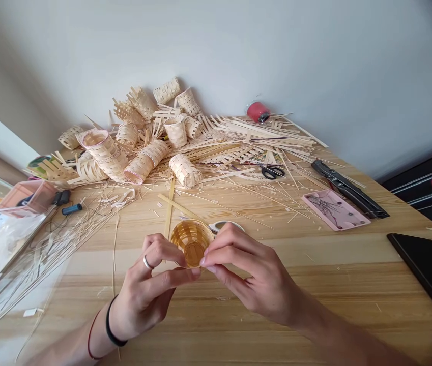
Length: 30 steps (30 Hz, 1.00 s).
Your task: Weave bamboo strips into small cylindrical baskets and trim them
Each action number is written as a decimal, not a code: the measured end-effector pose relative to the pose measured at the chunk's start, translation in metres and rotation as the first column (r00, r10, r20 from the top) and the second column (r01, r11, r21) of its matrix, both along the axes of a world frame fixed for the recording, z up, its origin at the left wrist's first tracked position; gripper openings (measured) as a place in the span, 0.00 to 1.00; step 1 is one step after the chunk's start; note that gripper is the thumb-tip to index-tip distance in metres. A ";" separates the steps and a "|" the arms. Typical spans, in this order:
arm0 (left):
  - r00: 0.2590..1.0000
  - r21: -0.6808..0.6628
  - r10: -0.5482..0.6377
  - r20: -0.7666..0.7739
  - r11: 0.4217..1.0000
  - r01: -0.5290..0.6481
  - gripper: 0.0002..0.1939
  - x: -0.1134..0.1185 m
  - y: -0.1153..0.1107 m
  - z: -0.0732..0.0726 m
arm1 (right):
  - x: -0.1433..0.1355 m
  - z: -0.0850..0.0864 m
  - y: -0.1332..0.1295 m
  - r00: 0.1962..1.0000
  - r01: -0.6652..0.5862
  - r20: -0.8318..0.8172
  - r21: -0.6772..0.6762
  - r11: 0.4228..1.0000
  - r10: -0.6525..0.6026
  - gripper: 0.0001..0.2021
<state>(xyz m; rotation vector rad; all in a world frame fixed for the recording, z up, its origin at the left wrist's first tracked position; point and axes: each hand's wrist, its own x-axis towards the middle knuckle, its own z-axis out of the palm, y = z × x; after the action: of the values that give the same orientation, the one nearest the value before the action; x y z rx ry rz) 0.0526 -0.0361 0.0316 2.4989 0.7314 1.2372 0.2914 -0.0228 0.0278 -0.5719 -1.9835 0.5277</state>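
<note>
A small woven basket (pixel 192 238), amber-coloured inside, is held up between both hands with its mouth tilted toward me. My left hand (pixel 154 274) grips the left and near side of its rim, thumb outside and a finger over the edge. At the right of the rim, my right hand (pixel 246 269) pinches the edge with thumb and index finger; whether a thin strip is also in that pinch I cannot tell. Behind the basket lie scissors with white handles (pixel 238 223), partly hidden by my right hand, and two crossed yellowish strips (pixel 170 203).
Several pale woven baskets (pixel 103 152) and a heap of wood strips (pixel 246 134) fill the back. Black scissors (pixel 272 172), a pink tray of pins (pixel 334 209), a black long tool (pixel 347 188) and a red spool (pixel 257 112) lie right. A pink bin (pixel 28 197) stands left.
</note>
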 end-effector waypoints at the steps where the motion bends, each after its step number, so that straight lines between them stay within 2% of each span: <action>1: 1.000 0.003 -0.006 -0.003 1.000 0.006 0.20 0.000 0.000 0.000 | 0.000 0.000 0.000 1.000 0.003 0.011 0.006 1.000 -0.004 0.10; 7: 0.998 -0.018 0.055 0.007 0.998 -0.055 0.22 0.000 0.001 0.002 | 0.005 0.002 0.003 0.996 0.046 0.072 0.025 0.999 -0.048 0.10; 14: 0.993 -0.081 0.109 0.044 0.991 -0.105 0.18 -0.003 0.002 -0.001 | 0.006 -0.002 0.004 0.993 0.112 0.049 -0.023 0.993 -0.111 0.18; 17: 0.988 -0.172 0.109 0.112 0.981 -0.089 0.19 -0.005 0.002 -0.004 | 0.007 -0.007 0.007 0.992 0.118 0.063 -0.076 0.990 -0.113 0.21; 20: 0.978 -0.299 0.118 0.172 0.952 -0.063 0.17 -0.007 0.001 -0.006 | 0.008 -0.011 0.009 0.993 0.083 0.103 -0.189 0.978 -0.064 0.30; 24: 0.982 -0.387 0.126 0.141 0.920 -0.063 0.11 -0.010 0.003 -0.006 | 0.007 -0.016 0.009 0.992 0.026 0.122 -0.385 0.923 0.023 0.34; 26: 0.988 -0.392 0.101 0.120 0.919 -0.047 0.09 -0.010 0.004 -0.005 | 0.005 -0.017 0.008 0.991 0.028 0.128 -0.410 0.912 0.027 0.33; 30: 0.989 -0.397 0.064 0.134 0.918 -0.006 0.08 -0.010 0.005 -0.002 | 0.004 -0.016 0.009 0.992 0.027 0.125 -0.361 0.932 0.019 0.32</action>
<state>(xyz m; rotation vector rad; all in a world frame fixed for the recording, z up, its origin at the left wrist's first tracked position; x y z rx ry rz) 0.0430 -0.0311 0.0299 2.0552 0.8916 1.1334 0.2952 -0.0142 0.0120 -0.8546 -2.0145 0.8845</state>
